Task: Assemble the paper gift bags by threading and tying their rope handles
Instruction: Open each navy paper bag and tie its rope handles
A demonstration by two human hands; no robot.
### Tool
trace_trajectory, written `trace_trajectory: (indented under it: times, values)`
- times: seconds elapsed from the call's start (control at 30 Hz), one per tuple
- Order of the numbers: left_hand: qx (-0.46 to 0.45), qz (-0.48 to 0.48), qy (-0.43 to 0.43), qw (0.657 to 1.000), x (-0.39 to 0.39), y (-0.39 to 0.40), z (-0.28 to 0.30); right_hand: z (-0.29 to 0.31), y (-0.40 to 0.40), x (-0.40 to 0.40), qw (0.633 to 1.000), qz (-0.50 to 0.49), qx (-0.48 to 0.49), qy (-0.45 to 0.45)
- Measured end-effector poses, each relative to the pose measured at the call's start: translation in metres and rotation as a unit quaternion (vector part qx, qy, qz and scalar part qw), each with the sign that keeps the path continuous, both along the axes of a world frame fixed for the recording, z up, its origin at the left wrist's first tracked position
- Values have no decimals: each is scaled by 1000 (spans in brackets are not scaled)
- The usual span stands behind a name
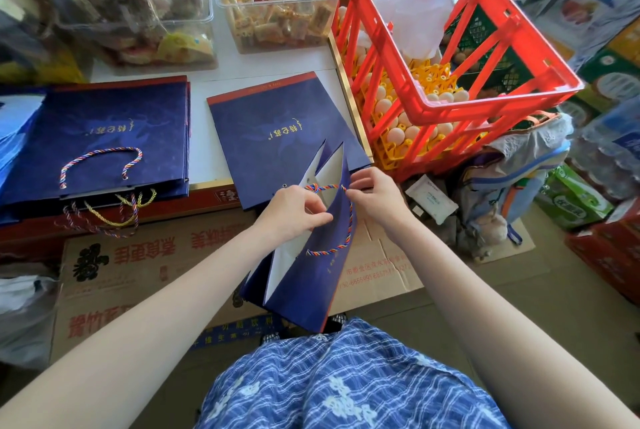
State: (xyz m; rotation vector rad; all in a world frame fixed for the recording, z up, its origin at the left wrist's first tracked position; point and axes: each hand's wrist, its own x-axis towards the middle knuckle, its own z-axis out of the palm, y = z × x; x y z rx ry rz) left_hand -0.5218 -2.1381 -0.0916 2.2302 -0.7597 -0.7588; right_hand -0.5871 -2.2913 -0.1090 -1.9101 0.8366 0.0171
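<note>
A dark blue paper gift bag [304,286] is held open in front of my lap, its white inside showing. A twisted multicoloured rope handle [341,245] loops across its outer face. My left hand [294,212] pinches the rope end by a knot [313,188] at the bag's top edge. My right hand [375,194] pinches the same rope a little to the right, beside the hole. Another flat blue bag [277,123] lies on the table behind. A stack of finished bags [100,137] with rope handles lies at the left.
A red plastic crate [460,47] stacked on trays of eggs [398,123] stands at the right. Clear bins of snacks [277,2] sit at the table's back. Cardboard boxes [149,272] lie under the table edge. Bags and cartons crowd the floor at the right.
</note>
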Motion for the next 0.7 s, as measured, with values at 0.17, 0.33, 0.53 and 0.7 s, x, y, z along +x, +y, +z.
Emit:
trace_trajectory:
  times: [0.17, 0.33, 0.53, 0.7]
  values:
    - [-11, -6, -20, 1000, -2, 7, -2, -6, 6, 8, 999, 32, -31, 8]
    - [-10, 48, -47, 998, -1, 18, -7, 2, 6, 4, 947, -24, 310, -79]
    - [-64, 67, -120, 988, -6, 16, -3, -4, 1, -2, 878, -95, 449, -134]
    - [-95, -1, -191, 977, -22, 7, -4, 2, 2, 5, 969, 1, 236, -79]
